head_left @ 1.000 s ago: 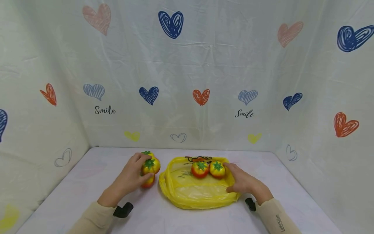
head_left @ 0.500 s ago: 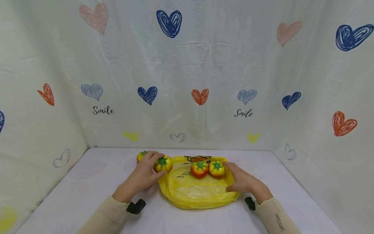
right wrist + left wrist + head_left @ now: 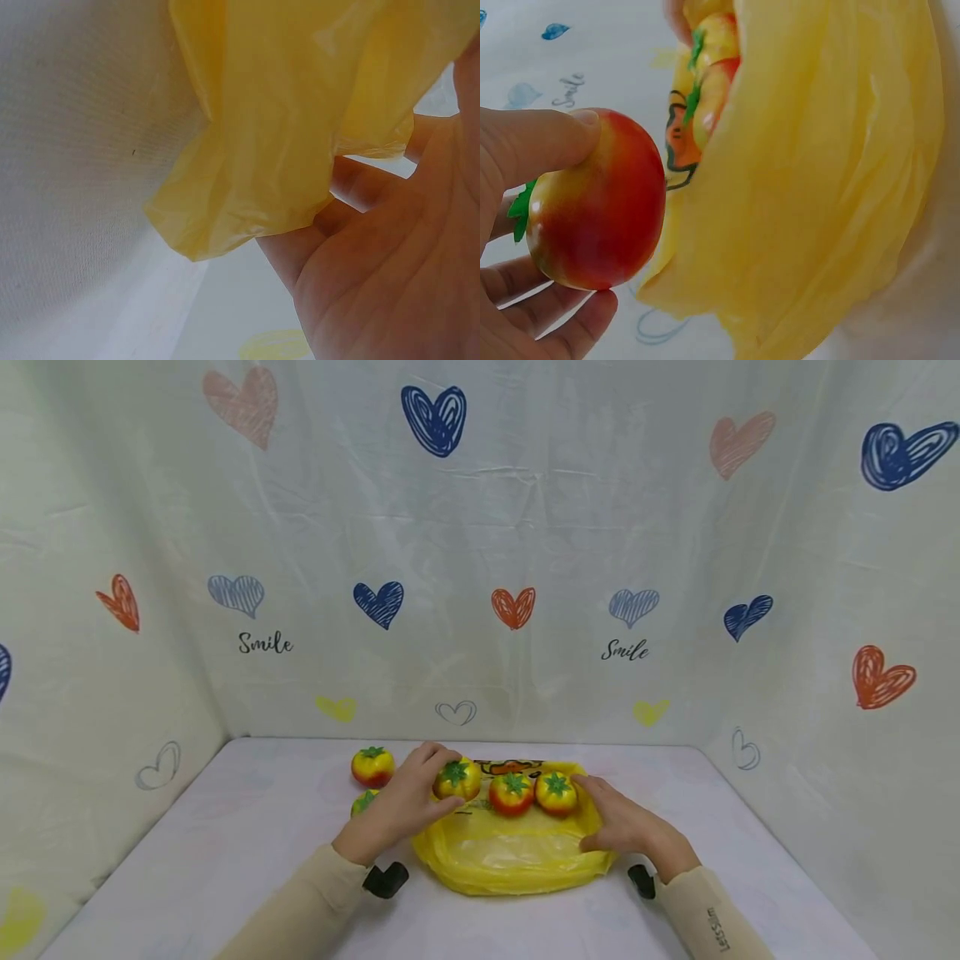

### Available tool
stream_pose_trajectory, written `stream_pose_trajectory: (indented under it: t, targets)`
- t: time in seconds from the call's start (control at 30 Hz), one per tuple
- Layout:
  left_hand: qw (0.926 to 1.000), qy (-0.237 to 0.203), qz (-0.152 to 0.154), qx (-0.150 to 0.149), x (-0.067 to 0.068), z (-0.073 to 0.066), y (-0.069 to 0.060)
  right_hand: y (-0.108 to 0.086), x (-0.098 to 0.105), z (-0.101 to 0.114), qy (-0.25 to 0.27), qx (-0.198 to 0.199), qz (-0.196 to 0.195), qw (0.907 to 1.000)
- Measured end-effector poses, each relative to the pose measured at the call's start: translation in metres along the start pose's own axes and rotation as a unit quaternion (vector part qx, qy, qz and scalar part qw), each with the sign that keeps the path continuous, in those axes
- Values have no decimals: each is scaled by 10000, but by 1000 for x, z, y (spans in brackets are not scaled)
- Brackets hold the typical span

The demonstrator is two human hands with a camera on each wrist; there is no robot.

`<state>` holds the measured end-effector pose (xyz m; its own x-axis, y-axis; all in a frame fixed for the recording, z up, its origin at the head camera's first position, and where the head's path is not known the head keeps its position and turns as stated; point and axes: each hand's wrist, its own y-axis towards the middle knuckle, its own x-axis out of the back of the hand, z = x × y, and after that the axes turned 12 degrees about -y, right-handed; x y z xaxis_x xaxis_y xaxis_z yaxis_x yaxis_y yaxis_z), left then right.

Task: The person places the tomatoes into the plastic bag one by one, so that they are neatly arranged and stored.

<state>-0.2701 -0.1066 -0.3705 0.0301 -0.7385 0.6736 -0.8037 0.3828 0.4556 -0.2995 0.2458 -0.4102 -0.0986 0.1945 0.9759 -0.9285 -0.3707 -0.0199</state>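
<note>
My left hand [image 3: 408, 797] holds a red-and-yellow tomato [image 3: 457, 780] with a green star-shaped top, over the left side of a yellow plastic bag [image 3: 510, 868]. In the left wrist view, the thumb and fingers curl round this tomato [image 3: 604, 202], apart from the bag [image 3: 817, 165]. Two more tomatoes, one redder [image 3: 512, 795] and one yellower [image 3: 556, 794], sit side by side in the bag's open mouth. At the bag's right edge, my right hand [image 3: 630, 822] holds the rim; in the right wrist view its fingers pass behind the yellow plastic [image 3: 262, 150].
Left of the bag, one tomato [image 3: 372, 767] stands on the white table [image 3: 225, 860], and another [image 3: 364, 802] is partly covered by my left hand. A white curtain [image 3: 480, 527] printed with hearts rises behind and at both sides.
My left hand has carried one tomato rightward from the group at the left to above the bag, uncovering the tomatoes left behind. My right hand has stayed at the bag's edge.
</note>
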Motion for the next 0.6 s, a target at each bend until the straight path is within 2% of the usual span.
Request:
stream_pose_trajectory:
  t: [0.23, 0.37, 0.6]
  targets:
    - [9999, -43, 151, 44, -13, 5, 5, 0, 0, 1, -31, 53, -31, 10000]
    - [9992, -107, 303, 230, -18, 6, 6, 1, 0, 0, -69, 77, -42, 9999]
    - [9978, 59, 448, 489, -23, 6, 9, 1, -1, 0, -55, -17, 14, 10000]
